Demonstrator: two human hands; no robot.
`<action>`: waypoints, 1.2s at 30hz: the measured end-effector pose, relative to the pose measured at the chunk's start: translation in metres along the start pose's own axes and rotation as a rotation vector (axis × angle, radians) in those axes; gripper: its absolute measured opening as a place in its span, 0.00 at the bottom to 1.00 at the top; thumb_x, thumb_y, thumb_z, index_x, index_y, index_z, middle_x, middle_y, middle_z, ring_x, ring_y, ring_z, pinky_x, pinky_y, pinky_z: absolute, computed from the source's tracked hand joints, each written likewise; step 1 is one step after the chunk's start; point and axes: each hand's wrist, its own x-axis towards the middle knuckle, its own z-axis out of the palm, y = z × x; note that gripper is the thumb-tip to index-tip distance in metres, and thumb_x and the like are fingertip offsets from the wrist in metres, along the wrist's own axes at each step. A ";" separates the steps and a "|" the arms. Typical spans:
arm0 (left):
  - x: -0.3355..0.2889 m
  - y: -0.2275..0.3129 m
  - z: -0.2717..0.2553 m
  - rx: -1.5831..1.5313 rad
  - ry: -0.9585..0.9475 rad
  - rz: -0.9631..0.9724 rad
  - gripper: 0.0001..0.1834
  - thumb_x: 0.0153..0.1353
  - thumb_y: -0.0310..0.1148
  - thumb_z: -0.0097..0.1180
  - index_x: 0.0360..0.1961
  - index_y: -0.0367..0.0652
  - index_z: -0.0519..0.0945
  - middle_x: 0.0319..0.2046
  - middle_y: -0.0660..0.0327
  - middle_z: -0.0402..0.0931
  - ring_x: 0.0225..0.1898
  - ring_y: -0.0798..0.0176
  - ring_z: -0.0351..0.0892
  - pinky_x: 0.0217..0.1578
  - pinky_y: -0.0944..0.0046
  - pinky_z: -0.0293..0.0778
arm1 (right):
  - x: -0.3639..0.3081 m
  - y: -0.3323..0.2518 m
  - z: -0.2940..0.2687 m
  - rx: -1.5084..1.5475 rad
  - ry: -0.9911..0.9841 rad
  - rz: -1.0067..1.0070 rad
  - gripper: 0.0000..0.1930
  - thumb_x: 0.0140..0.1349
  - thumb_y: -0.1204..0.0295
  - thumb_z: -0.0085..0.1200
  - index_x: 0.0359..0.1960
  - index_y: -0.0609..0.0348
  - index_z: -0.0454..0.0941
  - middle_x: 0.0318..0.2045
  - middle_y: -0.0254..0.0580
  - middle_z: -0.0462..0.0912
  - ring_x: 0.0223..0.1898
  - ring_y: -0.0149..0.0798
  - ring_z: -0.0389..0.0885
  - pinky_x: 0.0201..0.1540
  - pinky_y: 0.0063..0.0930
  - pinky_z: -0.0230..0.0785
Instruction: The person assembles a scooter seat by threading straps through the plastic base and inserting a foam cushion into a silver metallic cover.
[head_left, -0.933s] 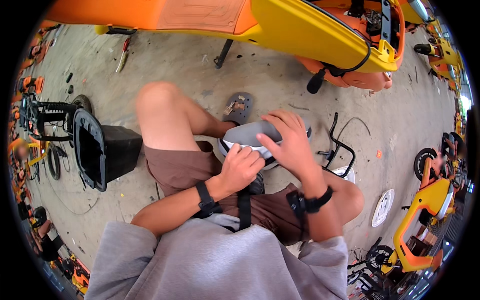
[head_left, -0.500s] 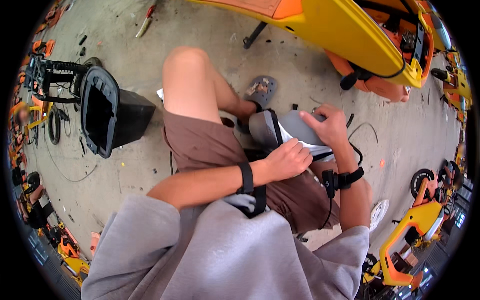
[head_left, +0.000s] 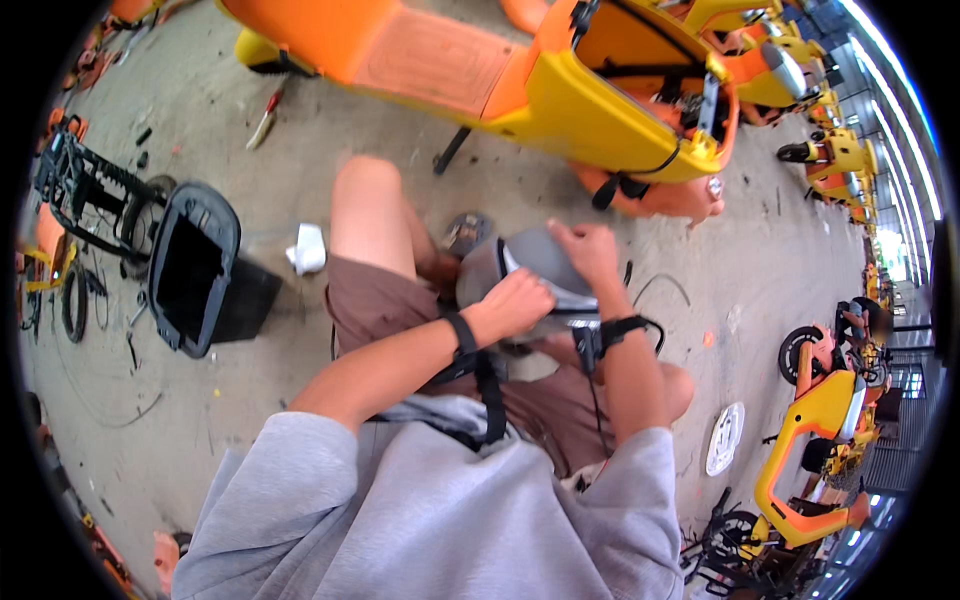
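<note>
Here, grey cover (head_left: 540,262) seemingly gripped between left hand (head_left: 515,305), right hand (head_left: 588,250)

I see the scooter panel (head_left: 540,268) lying across my knees, my left grip (head_left: 515,305) on its near edge and my right grip (head_left: 588,250) on its far side. A scooter body (head_left: 520,90) lies beyond it. An open case (head_left: 190,265) sits on the floor (head_left: 300,170) to my left, a crumpled rag (head_left: 308,248) between it and my leg.
</note>
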 end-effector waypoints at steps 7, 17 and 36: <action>-0.022 -0.004 -0.017 -0.149 0.044 -0.005 0.11 0.43 0.26 0.63 0.32 0.45 0.79 0.34 0.62 0.75 0.42 0.57 0.75 0.44 0.57 0.67 | -0.050 0.098 -0.032 0.355 -0.378 0.119 0.35 0.59 0.41 0.64 0.44 0.69 0.86 0.35 0.51 0.88 0.37 0.40 0.83 0.45 0.35 0.75; 0.050 0.036 -0.046 -0.235 -0.001 0.065 0.30 0.46 0.39 0.72 0.49 0.37 0.77 0.44 0.53 0.72 0.48 0.48 0.71 0.51 0.51 0.67 | -0.046 0.076 -0.030 0.543 -0.148 0.252 0.37 0.53 0.39 0.67 0.31 0.74 0.85 0.23 0.53 0.83 0.27 0.41 0.83 0.36 0.37 0.75; 0.071 0.001 -0.018 -0.034 -0.135 0.143 0.25 0.43 0.48 0.73 0.32 0.41 0.76 0.32 0.57 0.69 0.39 0.55 0.70 0.43 0.55 0.65 | 0.022 0.038 0.012 0.441 -0.058 0.243 0.36 0.57 0.40 0.59 0.22 0.71 0.82 0.24 0.65 0.82 0.32 0.65 0.82 0.40 0.51 0.75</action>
